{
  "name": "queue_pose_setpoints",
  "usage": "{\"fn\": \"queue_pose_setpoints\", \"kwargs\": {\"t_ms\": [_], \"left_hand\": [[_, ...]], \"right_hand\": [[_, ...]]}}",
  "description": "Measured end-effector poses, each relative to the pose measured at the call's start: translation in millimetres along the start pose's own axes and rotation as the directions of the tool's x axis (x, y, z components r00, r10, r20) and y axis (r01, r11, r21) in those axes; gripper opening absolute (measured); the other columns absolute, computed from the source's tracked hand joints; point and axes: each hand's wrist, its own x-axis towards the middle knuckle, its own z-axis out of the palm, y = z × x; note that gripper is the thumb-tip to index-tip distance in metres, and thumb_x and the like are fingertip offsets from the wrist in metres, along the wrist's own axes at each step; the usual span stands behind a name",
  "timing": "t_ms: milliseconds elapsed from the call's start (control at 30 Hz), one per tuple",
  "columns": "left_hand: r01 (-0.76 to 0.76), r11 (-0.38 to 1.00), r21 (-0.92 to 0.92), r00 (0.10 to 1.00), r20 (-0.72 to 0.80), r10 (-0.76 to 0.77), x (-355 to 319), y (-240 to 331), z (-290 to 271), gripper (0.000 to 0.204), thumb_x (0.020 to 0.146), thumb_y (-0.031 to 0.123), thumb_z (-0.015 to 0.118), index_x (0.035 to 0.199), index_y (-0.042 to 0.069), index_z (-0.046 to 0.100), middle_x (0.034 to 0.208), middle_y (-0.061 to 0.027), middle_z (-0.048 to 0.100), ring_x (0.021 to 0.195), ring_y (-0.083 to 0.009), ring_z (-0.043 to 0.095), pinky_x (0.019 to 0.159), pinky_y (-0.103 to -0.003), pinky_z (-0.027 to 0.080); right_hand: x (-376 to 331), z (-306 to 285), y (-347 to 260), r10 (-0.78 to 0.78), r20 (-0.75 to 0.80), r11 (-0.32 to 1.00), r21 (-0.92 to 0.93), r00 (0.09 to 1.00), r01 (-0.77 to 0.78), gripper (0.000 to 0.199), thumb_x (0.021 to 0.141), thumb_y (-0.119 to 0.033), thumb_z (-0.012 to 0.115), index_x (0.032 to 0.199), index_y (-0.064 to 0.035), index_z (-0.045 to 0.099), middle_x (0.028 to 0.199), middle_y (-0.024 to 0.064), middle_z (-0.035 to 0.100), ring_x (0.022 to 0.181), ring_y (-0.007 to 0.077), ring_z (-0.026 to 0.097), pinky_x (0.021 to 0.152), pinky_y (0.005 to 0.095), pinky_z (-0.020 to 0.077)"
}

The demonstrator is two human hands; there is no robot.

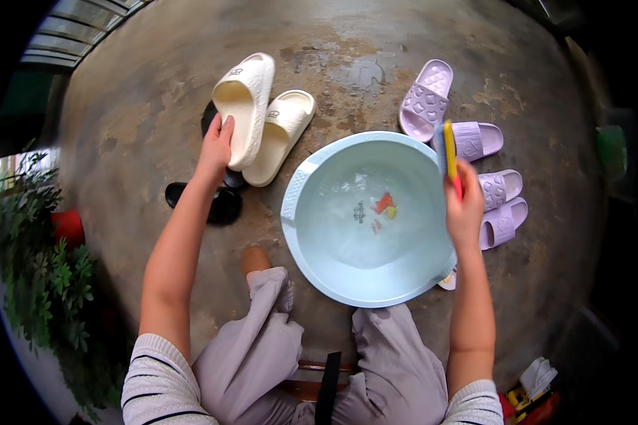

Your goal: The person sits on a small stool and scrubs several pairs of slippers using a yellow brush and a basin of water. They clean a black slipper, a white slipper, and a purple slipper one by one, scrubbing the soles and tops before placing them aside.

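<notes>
My left hand (215,145) grips a cream slide sandal (244,103) by its heel end and holds it tilted above the floor. A second cream sandal (282,134) lies beside it on the concrete. My right hand (463,205) holds a scrubbing brush (446,149) with a yellow and blue body over the right rim of a pale blue basin (298,205). The basin holds clear water with a small coloured print on its bottom.
Several lilac slide sandals (427,99) lie to the right of the basin. A black sandal (220,202) sits under my left arm. Green plants and a red pot (67,227) stand at the left. My knees frame the basin's near side.
</notes>
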Motion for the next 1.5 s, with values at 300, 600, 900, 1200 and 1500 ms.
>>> {"fn": "queue_pose_setpoints", "kwargs": {"t_ms": [300,600,900,1200,1500], "left_hand": [[0.117,0.369,0.922,0.991,-0.135,0.023,46.7,-36.0,-12.9,0.063,0.088,0.039,0.064,0.141,0.007,0.053,0.122,-0.0283,0.063,0.117,-0.0402,0.059,0.098,-0.042,0.047],[-0.498,0.191,0.846,0.721,0.282,0.633,-20.1,24.4,47.7,0.086,0.079,0.026,0.078,0.151,0.009,0.035,0.150,-0.0205,0.033,0.138,-0.0401,0.032,0.113,-0.048,0.030],[-0.868,0.390,0.308,0.495,0.613,0.617,-109.9,56.0,129.1,0.140,0.048,0.050,0.094,0.156,0.004,0.019,0.154,-0.0208,0.030,0.142,-0.0434,0.028,0.115,-0.053,0.029],[-0.351,0.838,0.418,0.685,0.725,-0.074,-201.4,-22.4,106.1,0.126,0.061,0.024,0.093,0.158,0.006,0.014,0.137,-0.0223,0.046,0.128,-0.0362,0.048,0.106,-0.045,0.041],[-0.594,0.175,0.785,0.786,0.613,-0.085,-188.3,-61.0,126.3,0.103,0.076,0.024,0.080,0.158,0.011,0.018,0.146,-0.0287,0.035,0.104,-0.0422,0.055,0.086,-0.045,0.054]], "right_hand": [[178.6,65.8,115.6,-0.069,0.155,0.883,-0.450,0.986,0.132,0.034,0.088,-0.004,0.060,0.120,-0.0072,0.050,0.125,0.0189,0.057,0.109,0.0416,0.059,0.089,0.0474,0.0474],[158.7,29.0,50.8,0.044,-0.040,0.915,0.402,0.998,-0.024,0.020,0.094,-0.010,0.064,0.107,-0.0059,0.050,0.088,0.0056,0.056,0.071,0.0169,0.055,0.063,0.0334,0.0465],[13.7,-44.0,-67.1,0.012,0.751,0.013,0.660,0.660,-0.751,0.025,0.102,-0.016,0.044,0.116,0.0016,0.054,0.058,-0.0015,0.049,0.039,0.0029,0.034,0.037,0.0199,0.0300],[-103.4,27.0,62.6,-0.058,0.903,-0.569,0.321,0.426,-0.757,0.024,0.105,-0.014,0.039,0.117,-0.0004,0.054,0.072,0.0025,0.059,0.041,0.0033,0.039,0.040,0.0188,0.0353],[-99.7,73.7,69.8,0.510,0.198,0.855,-0.225,0.837,-0.467,0.066,0.095,-0.002,0.050,0.153,-0.0083,0.020,0.114,0.0228,0.054,0.071,0.0282,0.066,0.063,0.0438,0.0543]]}}
